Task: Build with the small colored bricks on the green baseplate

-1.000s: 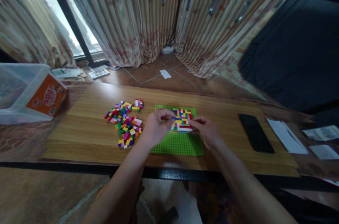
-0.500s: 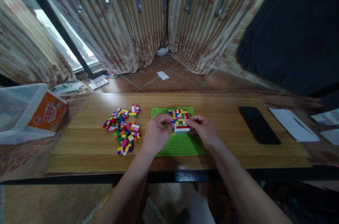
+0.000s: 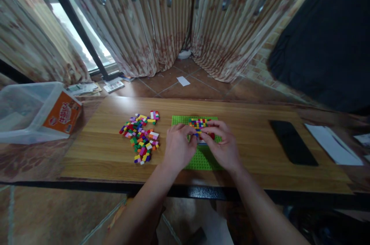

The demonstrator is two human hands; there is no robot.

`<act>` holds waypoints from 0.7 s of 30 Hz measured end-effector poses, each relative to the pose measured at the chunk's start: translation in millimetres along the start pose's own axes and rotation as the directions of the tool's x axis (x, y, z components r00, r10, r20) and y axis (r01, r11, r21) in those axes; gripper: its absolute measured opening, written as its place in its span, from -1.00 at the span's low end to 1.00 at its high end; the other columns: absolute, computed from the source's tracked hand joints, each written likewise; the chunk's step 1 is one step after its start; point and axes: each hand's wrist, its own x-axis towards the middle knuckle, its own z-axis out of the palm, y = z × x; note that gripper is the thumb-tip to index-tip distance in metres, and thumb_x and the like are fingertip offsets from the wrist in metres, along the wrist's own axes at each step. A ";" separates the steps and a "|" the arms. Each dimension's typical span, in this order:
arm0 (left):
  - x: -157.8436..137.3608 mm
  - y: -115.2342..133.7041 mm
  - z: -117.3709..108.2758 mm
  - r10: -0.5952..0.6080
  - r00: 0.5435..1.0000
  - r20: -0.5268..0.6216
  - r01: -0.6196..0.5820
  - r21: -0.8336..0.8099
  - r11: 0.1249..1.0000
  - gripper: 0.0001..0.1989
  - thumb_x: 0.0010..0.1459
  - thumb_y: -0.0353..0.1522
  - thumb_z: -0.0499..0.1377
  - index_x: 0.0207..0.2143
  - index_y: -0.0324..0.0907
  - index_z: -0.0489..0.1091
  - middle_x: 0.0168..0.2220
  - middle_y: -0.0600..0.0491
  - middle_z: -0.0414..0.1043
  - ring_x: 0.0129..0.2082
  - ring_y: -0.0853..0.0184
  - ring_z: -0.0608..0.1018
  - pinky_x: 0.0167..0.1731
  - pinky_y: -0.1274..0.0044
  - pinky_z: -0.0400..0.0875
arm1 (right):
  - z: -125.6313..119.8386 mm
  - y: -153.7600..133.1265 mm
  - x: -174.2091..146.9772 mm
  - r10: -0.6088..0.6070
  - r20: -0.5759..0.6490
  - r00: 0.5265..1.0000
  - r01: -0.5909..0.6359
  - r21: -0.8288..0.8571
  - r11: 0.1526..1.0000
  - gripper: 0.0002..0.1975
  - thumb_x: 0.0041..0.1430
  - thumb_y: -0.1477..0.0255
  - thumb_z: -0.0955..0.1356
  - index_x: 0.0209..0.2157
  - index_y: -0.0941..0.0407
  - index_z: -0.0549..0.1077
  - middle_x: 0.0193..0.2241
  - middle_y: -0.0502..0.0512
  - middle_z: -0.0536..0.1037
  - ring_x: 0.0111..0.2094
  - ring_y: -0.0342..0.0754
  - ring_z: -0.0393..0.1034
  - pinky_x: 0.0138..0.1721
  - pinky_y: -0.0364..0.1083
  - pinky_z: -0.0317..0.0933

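A green studded baseplate (image 3: 202, 162) lies on the wooden table and carries a low block of multicoloured toy bricks (image 3: 199, 122). My left hand (image 3: 179, 146) is over the plate's left side, its thumb and forefinger closed around a small blue toy brick (image 3: 197, 135) at the block. From the right, my right hand (image 3: 224, 145) reaches over the same block, thumb and forefinger drawn together close to the left fingertips. Whatever is between the right fingertips is too small to make out. Both hands hide the block's front part.
Loose toy bricks (image 3: 141, 137) are heaped left of the baseplate. A black phone-like slab (image 3: 292, 142) and white paper (image 3: 332, 144) lie to the right. At the far left stands a clear plastic bin (image 3: 34, 112). The table's black front edge (image 3: 199, 192) runs below my forearms.
My right hand has moved left over the brick block, bringing its fingertips beside the left ones. The whole view has shifted and tilted slightly.
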 end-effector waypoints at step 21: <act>4.2 -10.1 11.7 -0.388 0.902 0.191 0.408 -0.670 0.620 -0.85 -0.09 -0.59 0.26 -0.43 -0.23 0.53 -0.51 0.15 0.48 -0.48 0.45 0.47 -0.41 0.61 0.33 | 5.7 4.8 -1.5 -0.097 0.063 0.993 0.103 -0.106 0.989 -0.92 0.22 0.37 0.41 -0.33 0.00 0.59 -0.04 0.11 0.49 0.03 0.10 0.31 0.01 0.14 0.31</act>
